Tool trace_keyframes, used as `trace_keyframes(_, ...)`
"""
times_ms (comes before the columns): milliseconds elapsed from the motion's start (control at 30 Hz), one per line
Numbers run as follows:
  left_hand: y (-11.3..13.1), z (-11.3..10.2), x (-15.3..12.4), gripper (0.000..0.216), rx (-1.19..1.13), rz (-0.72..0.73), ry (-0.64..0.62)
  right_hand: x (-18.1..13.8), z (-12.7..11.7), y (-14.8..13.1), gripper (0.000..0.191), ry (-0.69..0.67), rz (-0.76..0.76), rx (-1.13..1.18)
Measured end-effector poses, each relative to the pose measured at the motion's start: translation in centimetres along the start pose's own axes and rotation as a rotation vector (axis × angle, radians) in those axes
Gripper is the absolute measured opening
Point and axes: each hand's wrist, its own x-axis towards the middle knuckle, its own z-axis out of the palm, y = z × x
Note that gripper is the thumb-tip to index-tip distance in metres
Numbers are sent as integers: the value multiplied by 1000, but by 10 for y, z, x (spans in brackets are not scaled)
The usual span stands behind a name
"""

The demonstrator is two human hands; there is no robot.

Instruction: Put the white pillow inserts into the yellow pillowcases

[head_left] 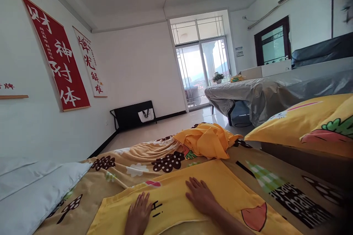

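Observation:
A yellow pillowcase with a printed carrot and dark lettering lies spread over a brown patterned blanket. My left hand rests on it, palm down, beside the lettering. Further right, my right hand also presses flat on the cloth with its fingers stretched out. Just beyond the pillowcase is a crumpled orange-yellow cloth with a carrot print. At the right sits a plump yellow pillow with carrot pictures. A white pillow lies at the left.
A plastic-covered table stands at the back right with a white box on it. Against the far wall leans a black folded item with a white bag. Glass doors are behind.

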Motion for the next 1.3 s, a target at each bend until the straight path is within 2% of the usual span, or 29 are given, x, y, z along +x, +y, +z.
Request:
trace_keyframes(100,-63,2,-12,59,52,-106,-4,-11,-17,44,63,39,112,-48)
trace_keyframes(200,-120,6,-30,53,113,-132,-36,-26,-26,84,64,60,209,-86)
trace_keyframes(267,-147,7,-42,51,139,-146,-49,-37,-30,106,65,63,243,-88)
trace_keyframes(333,-161,7,-52,52,146,-236,-51,-44,-34,120,64,79,262,-104)
trace_keyframes(400,-155,2,-57,54,195,-331,-25,-46,-38,119,60,124,277,-170)
trace_keyframes(467,-130,-4,-54,57,266,-318,35,-40,-39,99,54,173,252,-228)
trace_keyframes(533,-86,-11,-43,61,247,-180,84,-26,-34,62,55,177,136,-207)
trace_keyframes(633,-7,-14,-18,59,-12,35,-6,-1,-11,-9,56,90,-88,-85)
trace_keyframes(700,39,-10,0,58,-52,96,-33,14,10,-49,55,61,-184,-46)
trace_keyframes(800,76,0,20,59,-64,118,-11,32,35,-77,54,60,-244,-6)
trace_keyframes(900,74,8,33,59,-58,106,44,47,41,-69,50,97,-219,41)
trace_keyframes(1133,35,9,51,58,-26,45,67,67,26,-26,57,31,-141,29)
trace_keyframes(1300,-9,6,46,58,13,-36,63,64,13,7,60,-7,-64,-14)
